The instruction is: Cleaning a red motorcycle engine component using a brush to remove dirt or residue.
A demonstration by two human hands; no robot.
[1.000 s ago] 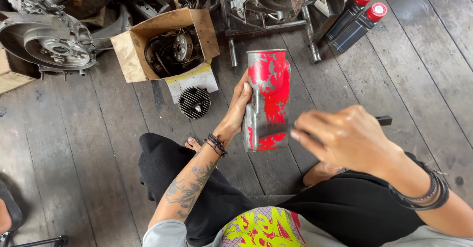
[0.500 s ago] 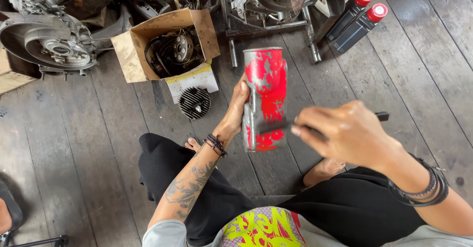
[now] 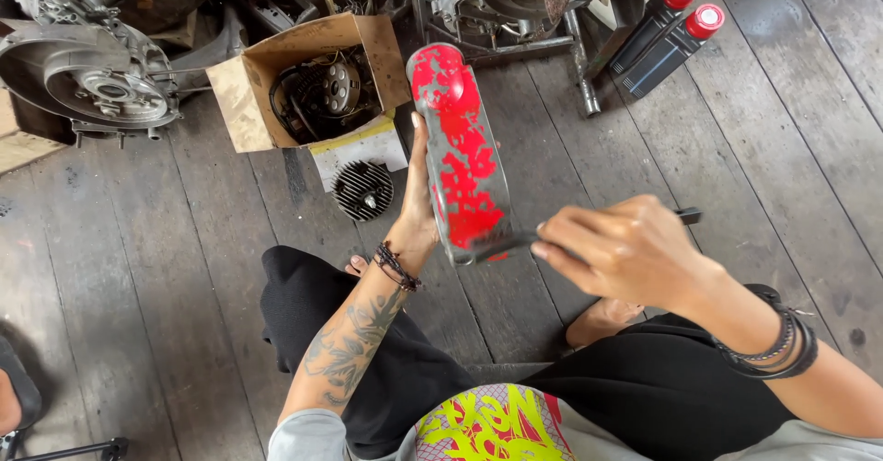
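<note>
Red-patched metal cover (image 3: 460, 153) held upright above wooden floor (image 3: 138, 268) | left hand (image 3: 418, 208) fingers wrapped behind it | right hand (image 3: 625, 249) fingers pinched on dark scraper (image 3: 515, 240) | cardboard box (image 3: 241, 102) beyond, engine part (image 3: 322, 97) inside

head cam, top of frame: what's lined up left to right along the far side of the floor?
Engine casing → cardboard box with a dark round part inside → red and grey metal panel, held by the left hand → metal frame leg → two black bottles with red caps.
</note>
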